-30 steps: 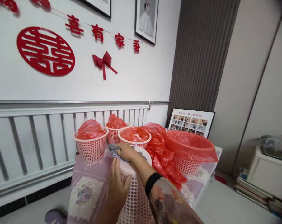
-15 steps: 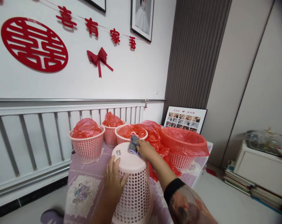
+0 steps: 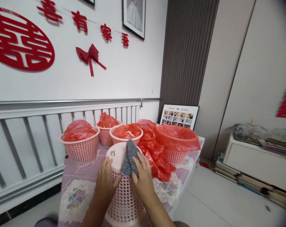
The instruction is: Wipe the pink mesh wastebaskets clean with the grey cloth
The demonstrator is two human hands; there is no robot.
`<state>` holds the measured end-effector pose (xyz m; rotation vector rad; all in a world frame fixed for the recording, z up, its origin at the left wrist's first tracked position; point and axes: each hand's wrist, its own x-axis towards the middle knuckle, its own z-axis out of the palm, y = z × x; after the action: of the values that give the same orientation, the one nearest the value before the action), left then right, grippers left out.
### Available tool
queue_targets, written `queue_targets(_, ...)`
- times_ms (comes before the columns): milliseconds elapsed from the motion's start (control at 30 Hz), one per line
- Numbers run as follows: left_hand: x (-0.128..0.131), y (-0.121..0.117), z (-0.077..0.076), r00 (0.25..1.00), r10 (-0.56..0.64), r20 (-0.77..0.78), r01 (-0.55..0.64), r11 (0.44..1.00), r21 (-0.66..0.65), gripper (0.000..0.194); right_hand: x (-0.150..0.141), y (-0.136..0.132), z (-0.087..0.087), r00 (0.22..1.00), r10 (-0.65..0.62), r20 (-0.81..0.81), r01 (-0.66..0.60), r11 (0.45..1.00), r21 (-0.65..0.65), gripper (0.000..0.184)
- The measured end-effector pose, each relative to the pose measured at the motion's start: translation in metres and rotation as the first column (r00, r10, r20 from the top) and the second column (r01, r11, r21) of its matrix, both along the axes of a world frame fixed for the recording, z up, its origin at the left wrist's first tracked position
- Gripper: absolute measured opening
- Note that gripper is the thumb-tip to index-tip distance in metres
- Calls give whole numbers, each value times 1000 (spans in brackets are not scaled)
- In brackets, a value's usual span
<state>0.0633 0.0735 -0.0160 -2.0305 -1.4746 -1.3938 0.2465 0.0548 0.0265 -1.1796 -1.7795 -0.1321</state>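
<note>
Cloth (image 3: 127,160) drawn nearer, right hand (image 3: 142,173) (likewise)

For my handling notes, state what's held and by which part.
The right hand holds the gray cloth by its right side, on the upturned pink basket. The left hand grips nothing, resting against the basket's side near its base.

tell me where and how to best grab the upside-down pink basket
Probably take the pink basket low on its perforated wall, left hand from the left, right hand from the right: it is upside down, so the wall widens downward and a high grip could slip upward. The gray cloth under the right hand covers part of the base.
</note>
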Motion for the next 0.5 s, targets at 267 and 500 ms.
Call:
queue_targets(267,3,-14,42,995,101,-4,-100,974,-202,52,42,12,-173,796,-264,-545,110,948,-298,53)
queue_targets(500,27,34,143,957,128,-259,-244,837,-489,66,27,7,-211,783,-252,-568,38,932,-361,55)
